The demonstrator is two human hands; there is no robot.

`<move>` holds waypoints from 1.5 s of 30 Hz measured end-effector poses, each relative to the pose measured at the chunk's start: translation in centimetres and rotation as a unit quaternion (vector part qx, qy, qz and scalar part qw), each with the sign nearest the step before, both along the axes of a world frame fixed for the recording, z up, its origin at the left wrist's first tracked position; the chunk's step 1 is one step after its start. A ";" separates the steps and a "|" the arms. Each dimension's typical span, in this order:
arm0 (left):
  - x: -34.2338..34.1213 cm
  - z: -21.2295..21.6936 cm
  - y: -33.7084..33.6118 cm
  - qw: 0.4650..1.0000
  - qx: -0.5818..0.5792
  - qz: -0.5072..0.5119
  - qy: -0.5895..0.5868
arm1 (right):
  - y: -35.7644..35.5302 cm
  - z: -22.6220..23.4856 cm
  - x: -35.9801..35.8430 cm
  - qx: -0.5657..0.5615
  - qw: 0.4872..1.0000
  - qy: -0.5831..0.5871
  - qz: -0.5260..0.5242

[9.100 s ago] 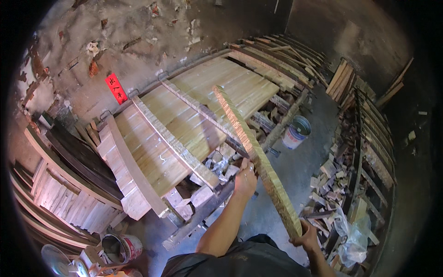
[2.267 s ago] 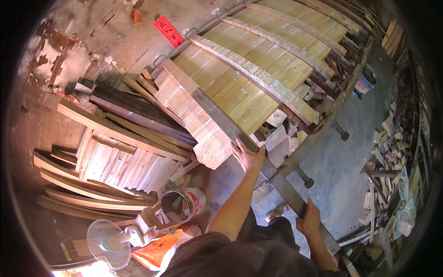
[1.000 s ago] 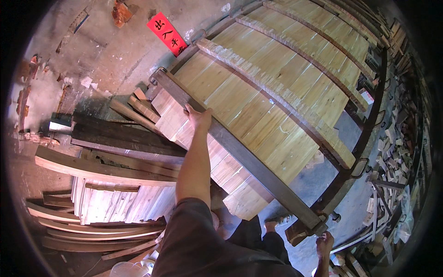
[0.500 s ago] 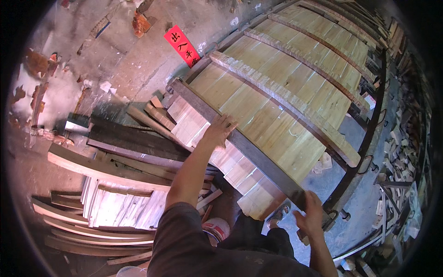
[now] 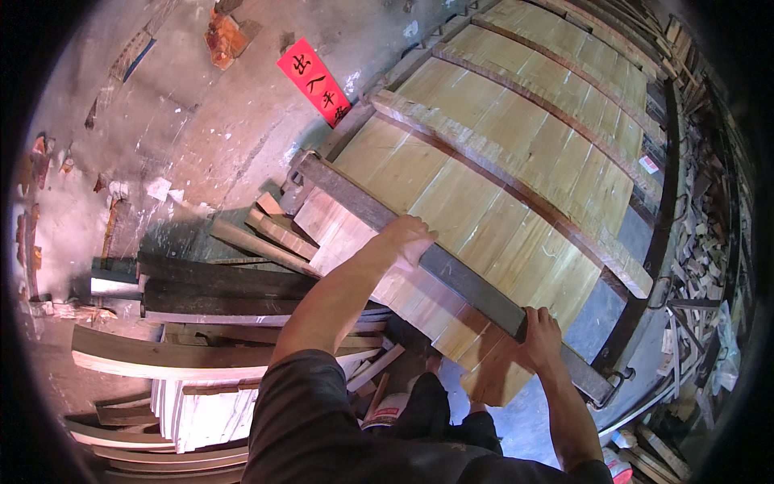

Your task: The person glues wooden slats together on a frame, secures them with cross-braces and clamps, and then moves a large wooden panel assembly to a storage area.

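Pale wooden boards (image 5: 484, 194) lie side by side as a wide panel, with a long dark bar (image 5: 468, 282) crossing them near their near ends. My left hand (image 5: 407, 240) is closed over the bar's middle, fingers curled on its far side. Further right, my right hand (image 5: 540, 339) grips the same bar with bent fingers, beside the rightmost board's end. Its palm side is hidden. Rough wooden crosspieces (image 5: 516, 181) span the panel farther away.
A dark rail (image 5: 645, 298) runs along the panel's right side, with scrap wood (image 5: 701, 250) beyond. Curved timbers (image 5: 185, 355) and dark beams (image 5: 218, 282) are stacked at the left. A red paper strip (image 5: 314, 81) hangs on the stained wall. A bucket (image 5: 385, 410) stands by my legs.
My right hand has gone from beside the bar's right part to a grip over it. My left hand, earlier spread on the bar, now curls round it. The view has shifted slightly.
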State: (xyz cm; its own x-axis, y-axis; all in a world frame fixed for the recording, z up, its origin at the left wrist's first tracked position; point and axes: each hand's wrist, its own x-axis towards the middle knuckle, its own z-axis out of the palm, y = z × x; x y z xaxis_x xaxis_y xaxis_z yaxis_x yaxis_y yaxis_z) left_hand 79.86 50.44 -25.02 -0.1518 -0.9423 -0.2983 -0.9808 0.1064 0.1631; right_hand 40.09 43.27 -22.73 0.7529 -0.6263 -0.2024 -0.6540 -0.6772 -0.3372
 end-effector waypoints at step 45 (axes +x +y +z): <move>-0.1 -4.8 35.1 0.404 -0.584 0.704 0.000 | 1.9 -0.8 1.8 -0.021 1.000 -0.015 -0.001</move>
